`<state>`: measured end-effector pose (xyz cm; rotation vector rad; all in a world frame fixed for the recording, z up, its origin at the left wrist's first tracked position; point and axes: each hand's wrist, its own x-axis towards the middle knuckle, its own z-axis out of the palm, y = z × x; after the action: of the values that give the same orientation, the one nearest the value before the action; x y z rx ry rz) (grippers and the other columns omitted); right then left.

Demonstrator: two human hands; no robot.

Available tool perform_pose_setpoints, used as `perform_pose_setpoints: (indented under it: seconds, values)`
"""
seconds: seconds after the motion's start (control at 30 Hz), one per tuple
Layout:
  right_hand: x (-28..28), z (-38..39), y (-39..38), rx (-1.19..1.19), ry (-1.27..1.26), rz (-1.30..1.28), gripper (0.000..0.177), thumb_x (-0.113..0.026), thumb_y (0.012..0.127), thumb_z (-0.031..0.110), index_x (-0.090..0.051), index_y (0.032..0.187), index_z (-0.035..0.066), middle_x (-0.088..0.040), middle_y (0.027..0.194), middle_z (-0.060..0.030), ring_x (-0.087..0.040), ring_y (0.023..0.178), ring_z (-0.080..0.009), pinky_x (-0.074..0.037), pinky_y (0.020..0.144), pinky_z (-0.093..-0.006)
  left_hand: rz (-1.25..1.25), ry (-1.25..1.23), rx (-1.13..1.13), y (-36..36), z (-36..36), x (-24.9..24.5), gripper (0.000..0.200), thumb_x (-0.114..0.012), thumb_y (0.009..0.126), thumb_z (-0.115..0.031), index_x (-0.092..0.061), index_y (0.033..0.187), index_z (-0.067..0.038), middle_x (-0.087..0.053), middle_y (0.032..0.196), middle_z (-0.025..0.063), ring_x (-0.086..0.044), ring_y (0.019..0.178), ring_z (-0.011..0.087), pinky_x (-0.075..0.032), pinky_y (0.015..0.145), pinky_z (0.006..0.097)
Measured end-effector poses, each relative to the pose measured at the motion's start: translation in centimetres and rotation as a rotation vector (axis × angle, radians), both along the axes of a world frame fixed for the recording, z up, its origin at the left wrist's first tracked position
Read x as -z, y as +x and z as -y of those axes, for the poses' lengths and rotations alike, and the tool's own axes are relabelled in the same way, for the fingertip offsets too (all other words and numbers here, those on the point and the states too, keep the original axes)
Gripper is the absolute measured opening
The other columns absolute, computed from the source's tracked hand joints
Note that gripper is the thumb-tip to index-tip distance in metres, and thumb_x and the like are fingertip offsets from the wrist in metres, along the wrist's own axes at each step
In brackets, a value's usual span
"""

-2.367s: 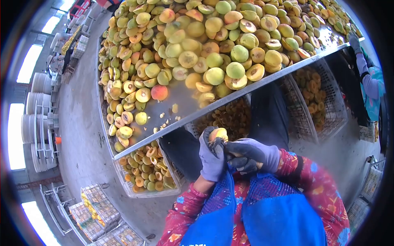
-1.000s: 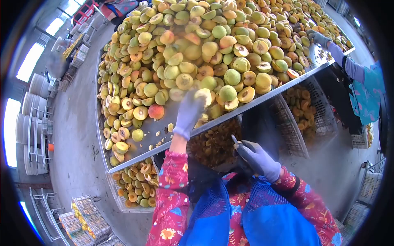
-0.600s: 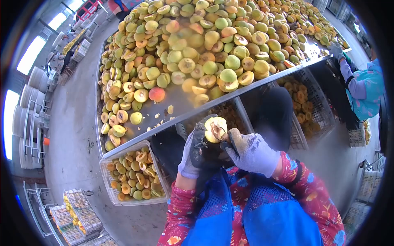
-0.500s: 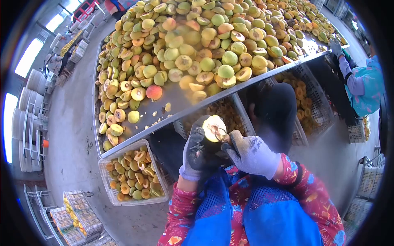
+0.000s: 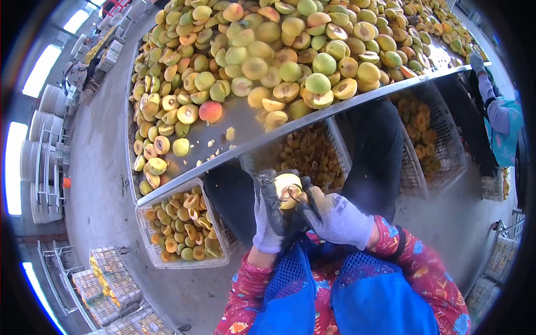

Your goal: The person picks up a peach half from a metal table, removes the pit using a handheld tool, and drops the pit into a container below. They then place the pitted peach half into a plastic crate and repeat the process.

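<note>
My left hand [image 5: 269, 207], in a grey-and-black work glove, is closed around a halved peach [image 5: 288, 188] with its pale cut face turned up. My right hand [image 5: 335, 215], gloved too, is closed at the peach's right side on a small pitting tool [image 5: 295, 192]. The tool's thin curved metal loop lies against the brownish middle of the cut face. Its handle is hidden in my fingers. Both hands are above my lap, just in front of the metal table's edge [image 5: 234, 152].
Many halved peaches [image 5: 245, 56] are heaped on the table. A white crate [image 5: 228, 258] of hollowed halves stands at left below the edge. Another crate [image 5: 341, 146] holding scraps sits under the table. A co-worker's gloved hand [image 5: 477, 61] rests at the far right edge.
Both hands and the peach have come slightly lower and nearer my body. My left fingers now show upright beside the fruit, and the loop stays at its middle. The view has shifted slightly.
</note>
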<state>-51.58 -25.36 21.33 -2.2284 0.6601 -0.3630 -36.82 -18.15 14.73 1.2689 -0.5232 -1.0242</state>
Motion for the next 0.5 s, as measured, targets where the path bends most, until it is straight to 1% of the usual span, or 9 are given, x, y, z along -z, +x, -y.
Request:
perform_pose_setpoints:
  seconds: [0.07,0.2,0.3,0.4,0.5]
  values:
    - [0.2,0.0,0.1,0.004,0.036,-0.005,0.034,-0.055,0.096,0.023,-0.047,0.101,-0.009,-0.056,0.056,-0.0215,-0.060,0.051,-0.0384,-0.044,0.045,-0.0477,0.096,-0.032,-0.031,-0.4,0.6,-1.8,0.051,-0.066,0.088,-0.030,-0.052,0.126,0.001,-0.064,0.112,0.0149,-0.063,0.104,0.0243,-0.050,0.092,0.0344]
    - [0.6,-0.4,0.4,0.057,0.100,0.001,0.035,-0.054,0.096,0.022,-0.046,0.102,-0.011,-0.056,0.056,-0.0227,-0.060,0.052,-0.0396,-0.044,0.045,-0.0478,0.226,-0.026,0.012,-0.2,0.8,-2.5,0.047,-0.057,0.096,-0.036,-0.052,0.125,0.000,-0.062,0.114,0.0141,-0.062,0.104,0.0227,-0.050,0.093,0.0342]
    - [-0.2,-0.4,0.4,0.078,0.151,0.009,0.035,-0.053,0.097,0.022,-0.046,0.102,-0.012,-0.056,0.058,-0.0242,-0.059,0.053,-0.0417,-0.044,0.046,-0.0487,-0.101,-0.143,-0.033,-1.1,0.8,-3.2,0.046,-0.048,0.101,-0.041,-0.051,0.123,0.000,-0.062,0.115,0.0137,-0.063,0.103,0.0236,-0.051,0.092,0.0354]
    - [0.3,-0.6,0.2,0.064,0.209,-0.006,0.034,-0.053,0.098,0.025,-0.048,0.100,-0.008,-0.058,0.058,-0.0207,-0.059,0.048,-0.0347,-0.045,0.045,-0.0451,-0.140,-0.169,-0.053,-1.5,0.5,-3.0,0.044,-0.044,0.103,-0.039,-0.050,0.123,0.000,-0.061,0.118,0.0142,-0.064,0.102,0.0246,-0.053,0.090,0.0375]
    - [0.9,-0.9,0.0,0.043,0.889,0.196,0.034,-0.050,0.100,0.032,-0.052,0.093,0.000,-0.056,0.058,-0.0103,-0.054,0.042,-0.0208,-0.043,0.040,-0.0358,0.031,-0.249,-0.071,-2.4,0.1,-2.4,0.046,-0.042,0.103,-0.045,-0.048,0.124,-0.004,-0.059,0.117,0.0138,-0.064,0.101,0.0260,-0.055,0.089,0.0412]
